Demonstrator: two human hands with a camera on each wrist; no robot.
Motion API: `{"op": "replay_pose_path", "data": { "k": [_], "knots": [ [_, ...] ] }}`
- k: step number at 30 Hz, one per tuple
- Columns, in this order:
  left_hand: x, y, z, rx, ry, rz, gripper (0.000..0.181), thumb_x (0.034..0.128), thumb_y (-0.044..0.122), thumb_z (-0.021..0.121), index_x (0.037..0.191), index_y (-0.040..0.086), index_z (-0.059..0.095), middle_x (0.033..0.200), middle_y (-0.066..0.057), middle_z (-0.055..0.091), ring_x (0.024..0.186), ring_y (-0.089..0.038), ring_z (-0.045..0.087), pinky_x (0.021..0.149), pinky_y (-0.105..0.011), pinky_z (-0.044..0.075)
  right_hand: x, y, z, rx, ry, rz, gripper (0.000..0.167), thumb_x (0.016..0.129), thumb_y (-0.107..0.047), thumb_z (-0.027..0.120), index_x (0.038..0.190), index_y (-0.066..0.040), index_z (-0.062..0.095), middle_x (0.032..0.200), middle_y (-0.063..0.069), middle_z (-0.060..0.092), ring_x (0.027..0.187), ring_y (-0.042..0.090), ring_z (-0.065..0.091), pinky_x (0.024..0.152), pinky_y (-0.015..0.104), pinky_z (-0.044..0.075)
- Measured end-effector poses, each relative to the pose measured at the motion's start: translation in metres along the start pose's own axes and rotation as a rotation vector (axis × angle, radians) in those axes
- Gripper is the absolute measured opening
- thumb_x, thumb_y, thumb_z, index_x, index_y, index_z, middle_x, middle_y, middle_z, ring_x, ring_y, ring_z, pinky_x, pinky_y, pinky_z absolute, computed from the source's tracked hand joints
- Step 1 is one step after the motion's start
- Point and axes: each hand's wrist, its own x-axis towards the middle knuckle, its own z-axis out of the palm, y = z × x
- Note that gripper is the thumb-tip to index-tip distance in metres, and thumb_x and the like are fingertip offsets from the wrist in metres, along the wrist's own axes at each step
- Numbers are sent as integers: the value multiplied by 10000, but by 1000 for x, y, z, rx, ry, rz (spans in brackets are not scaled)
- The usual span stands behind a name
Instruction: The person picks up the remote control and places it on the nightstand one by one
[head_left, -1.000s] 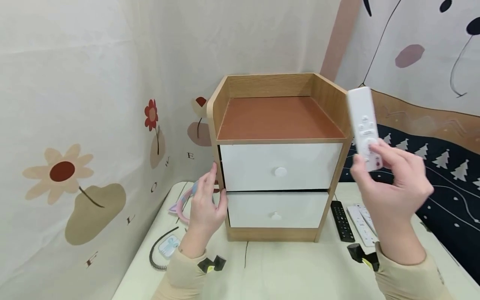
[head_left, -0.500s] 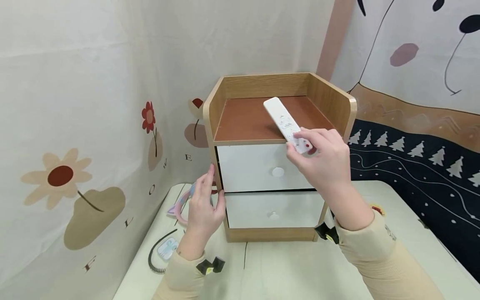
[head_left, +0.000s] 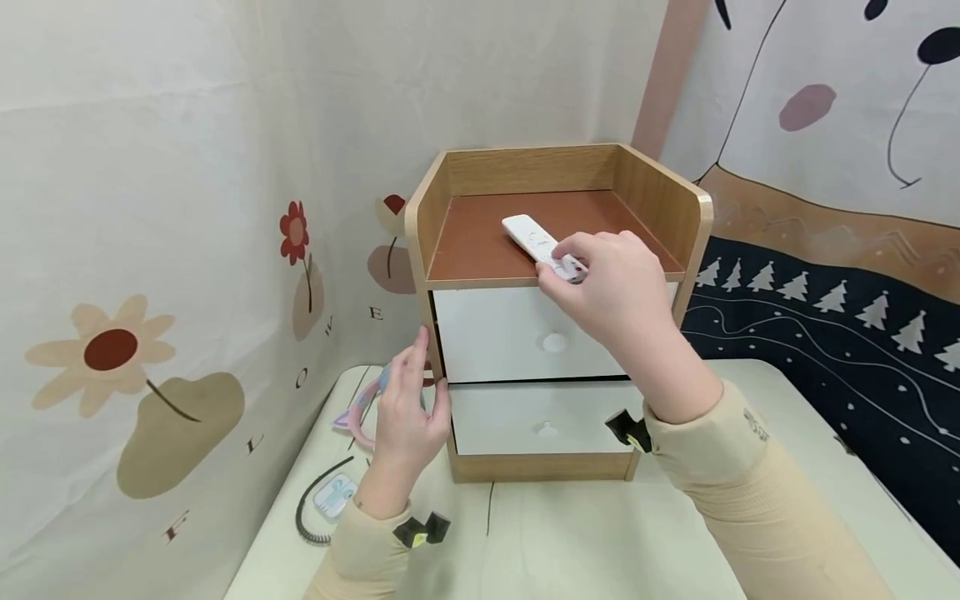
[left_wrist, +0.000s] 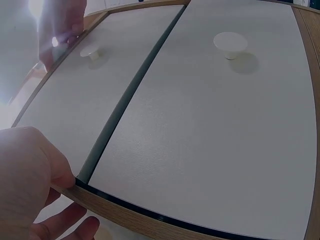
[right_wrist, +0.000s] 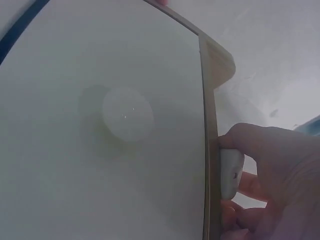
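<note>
A small wooden cabinet (head_left: 442, 221) with two white drawers and a brown top shelf (head_left: 480, 237) stands on the table. My right hand (head_left: 618, 287) pinches a white remote control (head_left: 531, 237) at its near end, over the shelf's front edge. In the right wrist view the remote's end touches or nearly touches that edge. My left hand (head_left: 408, 417) rests along the cabinet's left side, fingers straight, thumb at the front edge. Both drawers, the upper (head_left: 487, 337) and lower (head_left: 495, 421), are closed, each with a round white knob.
Left of the cabinet lie a pink and blue headband-like ring (head_left: 362, 417), a black coiled cord (head_left: 303, 508) and a small light-blue box (head_left: 335, 496). Patterned cloth hangs behind and at the sides. My right forearm covers part of the table's right side.
My right hand has carried the remote control leftward and down, from the cabinet's right side to its top shelf, tilting it flatter. The left hand stays in place.
</note>
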Motion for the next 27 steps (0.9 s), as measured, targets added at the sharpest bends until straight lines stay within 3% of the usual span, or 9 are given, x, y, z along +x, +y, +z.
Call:
{"op": "replay_pose_path", "data": {
  "k": [11, 27],
  "knots": [
    [1, 2, 0, -3, 0, -3, 822, 893, -113, 687, 1659, -5, 410, 1225, -283, 639, 876, -320, 743, 694, -422, 675, 38, -20, 11, -43, -220, 90, 312, 983, -433, 676, 1166, -225, 821, 1099, 46, 785, 906, 306, 685, 672, 450, 560],
    [0, 1, 1, 4, -3, -12, 829, 886, -109, 687, 1661, -9, 411, 1220, -279, 637, 917, -321, 731, 710, -432, 680, 74, -26, 23, -33, -390, 21, 423, 1007, -479, 750, 1286, -163, 783, 1159, 63, 780, 1005, 276, 711, 881, 437, 587]
  ]
}}
